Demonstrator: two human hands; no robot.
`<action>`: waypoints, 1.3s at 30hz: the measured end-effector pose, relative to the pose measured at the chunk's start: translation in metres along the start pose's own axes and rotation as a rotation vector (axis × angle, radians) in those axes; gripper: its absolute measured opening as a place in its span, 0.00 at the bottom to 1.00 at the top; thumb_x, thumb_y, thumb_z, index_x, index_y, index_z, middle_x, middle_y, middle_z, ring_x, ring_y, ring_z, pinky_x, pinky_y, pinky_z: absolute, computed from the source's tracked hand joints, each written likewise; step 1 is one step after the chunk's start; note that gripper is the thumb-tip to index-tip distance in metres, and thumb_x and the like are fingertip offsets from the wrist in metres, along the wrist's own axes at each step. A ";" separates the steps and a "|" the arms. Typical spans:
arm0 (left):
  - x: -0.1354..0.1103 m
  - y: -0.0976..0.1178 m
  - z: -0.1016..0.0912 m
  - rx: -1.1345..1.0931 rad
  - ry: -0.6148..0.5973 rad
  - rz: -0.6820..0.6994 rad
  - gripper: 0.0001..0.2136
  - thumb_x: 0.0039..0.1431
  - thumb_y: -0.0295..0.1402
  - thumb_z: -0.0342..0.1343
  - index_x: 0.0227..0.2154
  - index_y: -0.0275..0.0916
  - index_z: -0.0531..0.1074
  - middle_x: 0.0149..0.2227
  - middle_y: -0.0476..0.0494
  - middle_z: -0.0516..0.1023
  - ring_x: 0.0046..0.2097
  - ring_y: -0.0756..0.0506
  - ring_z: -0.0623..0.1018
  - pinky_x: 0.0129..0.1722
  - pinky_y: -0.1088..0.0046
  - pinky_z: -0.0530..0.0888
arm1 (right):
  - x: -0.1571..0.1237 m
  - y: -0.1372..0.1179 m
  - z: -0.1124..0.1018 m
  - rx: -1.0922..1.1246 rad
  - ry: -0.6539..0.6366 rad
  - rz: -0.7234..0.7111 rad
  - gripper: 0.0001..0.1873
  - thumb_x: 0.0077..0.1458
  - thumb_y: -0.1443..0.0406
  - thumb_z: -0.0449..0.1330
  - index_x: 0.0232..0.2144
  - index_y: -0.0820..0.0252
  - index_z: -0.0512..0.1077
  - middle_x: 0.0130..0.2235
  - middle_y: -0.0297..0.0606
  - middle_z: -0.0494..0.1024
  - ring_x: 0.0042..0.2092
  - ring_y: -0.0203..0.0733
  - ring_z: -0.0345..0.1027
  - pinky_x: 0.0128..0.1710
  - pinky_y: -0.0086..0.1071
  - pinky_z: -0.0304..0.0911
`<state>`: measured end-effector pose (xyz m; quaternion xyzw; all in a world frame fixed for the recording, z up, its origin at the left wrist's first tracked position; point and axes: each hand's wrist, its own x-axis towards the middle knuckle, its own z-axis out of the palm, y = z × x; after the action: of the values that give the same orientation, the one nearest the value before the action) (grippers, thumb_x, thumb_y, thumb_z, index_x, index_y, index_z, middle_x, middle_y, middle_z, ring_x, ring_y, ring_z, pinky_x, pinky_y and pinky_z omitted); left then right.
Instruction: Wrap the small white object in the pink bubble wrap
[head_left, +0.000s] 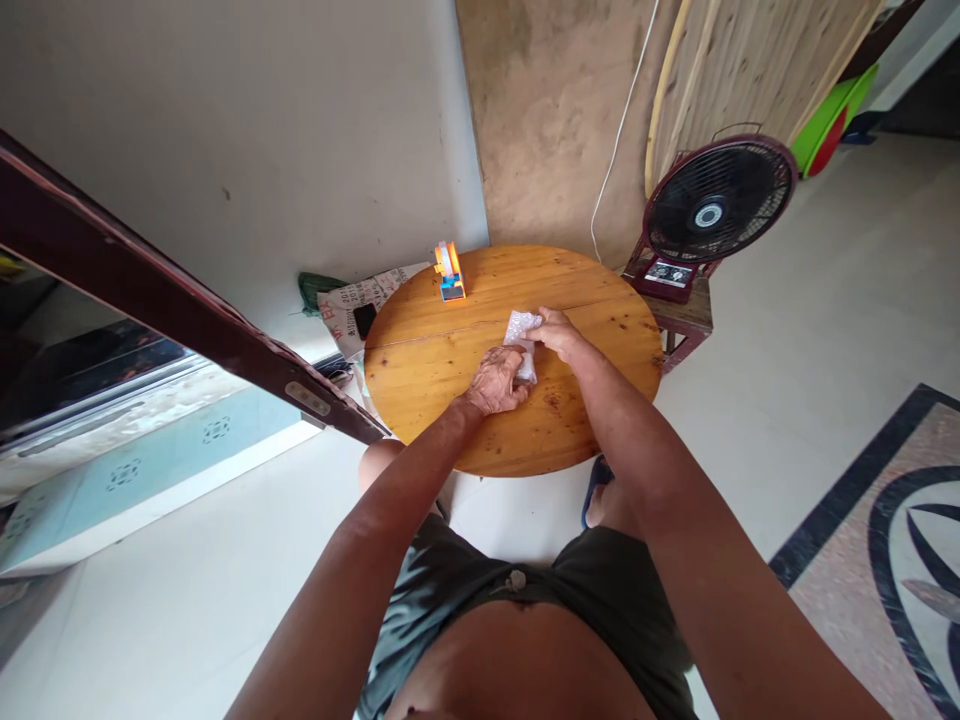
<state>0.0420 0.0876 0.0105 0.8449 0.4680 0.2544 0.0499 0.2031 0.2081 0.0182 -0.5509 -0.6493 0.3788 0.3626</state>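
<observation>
Close to the camera are the person's dark green shorts (600,590), and both bare arms reach out from there to a round wooden table (435,360). Just past the near edge of the table, down on the floor, a foot in a blue sandal (596,490) peeks out.

Near the middle of the table, the two hands meet on a white bubbly packet (520,328). The packet lies on the wood, a bit toward the right side. The left hand (496,380) is curled tight over the near end of the packet and presses it down. The right hand (553,332) pinches the far right side of the packet with its fingers and thumb. Both hands touch the packet, and they sit just beside each other.

At the far left edge of the table stands a small orange and blue tape holder (450,272), well apart from the hands.

Past the table on the left, a newspaper (352,300) lies on the floor by the wall. A dark wooden beam (150,290) slants across the left side.

Past the right edge of the table, a black fan (716,205) with a dark red frame stands on a small wooden stool (686,315). Behind it, wooden boards (757,60) lean on the wall, and a white cord (619,140) hangs down.
</observation>
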 end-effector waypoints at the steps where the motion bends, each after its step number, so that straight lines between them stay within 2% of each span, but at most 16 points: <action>1: 0.000 -0.001 0.000 0.002 -0.001 0.002 0.18 0.52 0.35 0.62 0.45 0.38 0.69 0.57 0.35 0.74 0.58 0.35 0.74 0.62 0.55 0.69 | 0.002 0.000 0.001 0.038 -0.040 0.028 0.37 0.37 0.65 0.75 0.52 0.62 0.72 0.48 0.45 0.80 0.49 0.49 0.75 0.52 0.42 0.70; 4: 0.001 -0.003 0.001 0.003 -0.009 0.021 0.18 0.53 0.35 0.62 0.46 0.36 0.69 0.56 0.33 0.74 0.58 0.34 0.74 0.62 0.56 0.69 | 0.005 -0.004 0.003 0.111 -0.124 0.118 0.31 0.35 0.65 0.75 0.45 0.60 0.74 0.41 0.38 0.81 0.42 0.44 0.75 0.46 0.38 0.72; 10: 0.001 -0.006 0.003 -0.018 -0.007 0.031 0.19 0.52 0.35 0.61 0.47 0.37 0.68 0.57 0.31 0.73 0.60 0.33 0.72 0.61 0.54 0.70 | 0.006 -0.010 0.007 0.181 -0.137 0.125 0.28 0.33 0.69 0.74 0.41 0.59 0.74 0.37 0.33 0.81 0.37 0.39 0.73 0.40 0.31 0.70; 14: 0.001 -0.007 0.004 -0.014 0.001 0.048 0.18 0.52 0.36 0.60 0.45 0.37 0.68 0.56 0.30 0.73 0.59 0.33 0.73 0.60 0.53 0.70 | 0.005 -0.011 0.005 0.134 -0.173 0.117 0.20 0.33 0.67 0.74 0.33 0.60 0.75 0.30 0.30 0.78 0.32 0.36 0.69 0.35 0.29 0.66; 18: 0.006 -0.009 0.000 -0.002 -0.037 0.040 0.17 0.52 0.36 0.60 0.45 0.37 0.68 0.50 0.32 0.75 0.54 0.34 0.76 0.57 0.54 0.73 | 0.003 -0.011 0.001 0.099 -0.242 0.106 0.14 0.35 0.65 0.74 0.24 0.61 0.73 0.23 0.27 0.73 0.26 0.33 0.62 0.28 0.28 0.59; 22: 0.010 -0.012 -0.002 -0.032 -0.066 0.054 0.17 0.54 0.36 0.60 0.45 0.37 0.68 0.50 0.33 0.75 0.54 0.34 0.76 0.55 0.54 0.74 | -0.001 -0.014 0.000 0.091 -0.266 0.094 0.13 0.34 0.65 0.72 0.22 0.61 0.72 0.21 0.26 0.71 0.24 0.32 0.59 0.25 0.27 0.55; 26: 0.004 -0.013 0.000 -0.061 -0.039 0.072 0.15 0.56 0.36 0.59 0.46 0.41 0.69 0.56 0.35 0.73 0.59 0.36 0.73 0.59 0.54 0.72 | -0.006 -0.020 0.001 0.144 -0.254 0.064 0.13 0.34 0.64 0.71 0.24 0.61 0.73 0.23 0.27 0.73 0.25 0.32 0.61 0.27 0.27 0.56; 31: -0.008 -0.008 0.001 -0.018 0.007 0.016 0.16 0.59 0.36 0.58 0.50 0.41 0.71 0.61 0.36 0.68 0.63 0.37 0.69 0.63 0.55 0.69 | -0.010 -0.022 0.001 0.202 -0.233 -0.005 0.12 0.37 0.62 0.67 0.28 0.62 0.76 0.26 0.30 0.75 0.28 0.35 0.64 0.29 0.28 0.59; 35: -0.009 -0.004 -0.003 0.020 0.002 0.005 0.18 0.58 0.37 0.59 0.51 0.37 0.71 0.58 0.33 0.71 0.60 0.33 0.69 0.61 0.51 0.68 | -0.015 -0.026 -0.002 0.128 -0.215 -0.068 0.11 0.38 0.61 0.66 0.25 0.61 0.73 0.23 0.28 0.72 0.27 0.34 0.61 0.28 0.28 0.56; 39: -0.005 0.001 -0.007 0.049 -0.029 -0.019 0.17 0.58 0.36 0.59 0.49 0.37 0.72 0.57 0.32 0.73 0.59 0.32 0.71 0.59 0.52 0.68 | -0.022 -0.032 -0.006 0.019 -0.204 -0.106 0.10 0.39 0.60 0.64 0.22 0.60 0.70 0.21 0.26 0.67 0.26 0.33 0.57 0.26 0.28 0.51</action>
<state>0.0374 0.0818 0.0146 0.8449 0.4813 0.2301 0.0384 0.1970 0.1834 0.0481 -0.4709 -0.7074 0.4192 0.3194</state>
